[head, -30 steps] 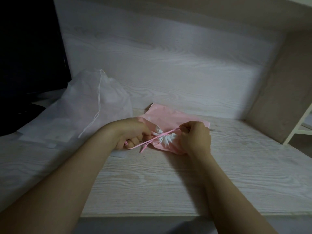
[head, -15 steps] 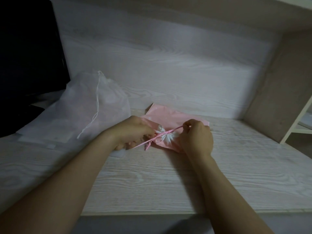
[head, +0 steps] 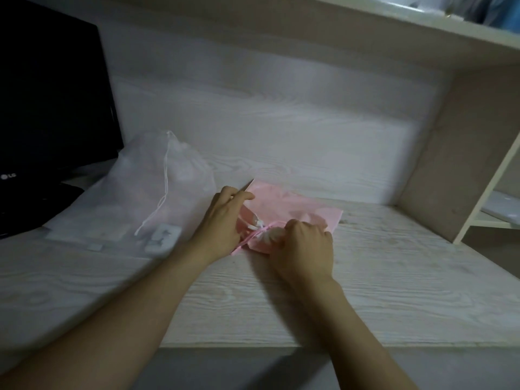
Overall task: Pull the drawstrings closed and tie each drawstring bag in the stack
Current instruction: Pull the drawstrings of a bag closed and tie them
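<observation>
A pink drawstring bag (head: 298,204) lies on the pale wooden desk (head: 394,277), its gathered mouth turned toward me. A pink drawstring (head: 247,240) runs across that mouth. My left hand (head: 225,218) rests on the bag's left side with its fingers stretched over the fabric. My right hand (head: 304,246) is curled at the gathered mouth and pinches the drawstring there. To the left lies a white translucent drawstring bag (head: 157,187) with a white cord (head: 164,192) hanging down it.
A black monitor (head: 53,108) stands at the far left. A shelf (head: 422,38) overhangs the desk, and a side panel (head: 461,153) walls it on the right. The desk's front edge runs just below my forearms.
My left hand has let go of the drawstring and moved up onto the bag's left side. My right hand has dropped lower onto the gathered mouth. The camera has tilted up.
</observation>
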Motion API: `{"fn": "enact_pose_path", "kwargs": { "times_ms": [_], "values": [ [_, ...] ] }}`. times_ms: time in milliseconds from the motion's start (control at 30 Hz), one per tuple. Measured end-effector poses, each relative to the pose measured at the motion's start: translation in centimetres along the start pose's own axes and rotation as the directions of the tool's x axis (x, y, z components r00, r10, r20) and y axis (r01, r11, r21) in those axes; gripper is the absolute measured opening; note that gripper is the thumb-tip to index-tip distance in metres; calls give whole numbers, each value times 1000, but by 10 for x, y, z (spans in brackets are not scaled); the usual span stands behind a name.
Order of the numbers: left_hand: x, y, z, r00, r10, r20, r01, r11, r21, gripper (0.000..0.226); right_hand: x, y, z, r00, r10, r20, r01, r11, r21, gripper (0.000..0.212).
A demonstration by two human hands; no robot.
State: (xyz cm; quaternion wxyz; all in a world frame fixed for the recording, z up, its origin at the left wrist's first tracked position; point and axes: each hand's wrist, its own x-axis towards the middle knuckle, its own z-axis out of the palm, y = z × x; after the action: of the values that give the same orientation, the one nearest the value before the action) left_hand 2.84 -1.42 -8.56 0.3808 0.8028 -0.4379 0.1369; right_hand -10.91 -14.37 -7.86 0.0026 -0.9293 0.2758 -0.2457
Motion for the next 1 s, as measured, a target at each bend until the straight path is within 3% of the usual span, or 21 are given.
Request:
{"fn": "enact_pose_path", "kwargs": {
  "times_ms": [100,133,233,367,467,567,633,800,933,1000],
  "values": [
    [1,2,1,998,-51,-33,50,998,-32,80,0,1,-12,982,30,-185,-26,999,23,24],
    [2,7,-2,997,-47,-65,45,998,-39,76,-1,1,-18,960,27,-277,-15,999,46,16],
    [8,24,-15,989,-66,-132,60,997,-50,70,-2,-3,-43,893,10,-451,52,991,125,23],
    [14,51,-37,983,-62,-172,54,997,-53,65,2,-11,-83,819,11,-574,193,936,295,32],
    [20,69,-57,977,-55,-205,24,989,-149,37,1,-17,-111,800,78,-595,318,786,531,44],
    [25,94,-82,966,-63,-252,1,971,-237,11,-1,-18,-131,747,173,-641,374,689,621,58],
    [23,111,-102,949,-21,-315,-73,957,-282,4,-3,-17,-143,727,266,-633,332,671,663,66],
    [22,139,-148,907,89,-412,-216,938,-273,7,2,-13,-160,767,415,-490,115,661,741,69],
    [20,130,-174,859,36,-511,-161,966,-201,19,0,-30,-165,865,368,-340,81,568,819,48],
    [16,117,-181,833,-39,-552,-36,991,-125,24,-2,-48,-162,917,281,-283,102,523,846,38]
  ]
}}
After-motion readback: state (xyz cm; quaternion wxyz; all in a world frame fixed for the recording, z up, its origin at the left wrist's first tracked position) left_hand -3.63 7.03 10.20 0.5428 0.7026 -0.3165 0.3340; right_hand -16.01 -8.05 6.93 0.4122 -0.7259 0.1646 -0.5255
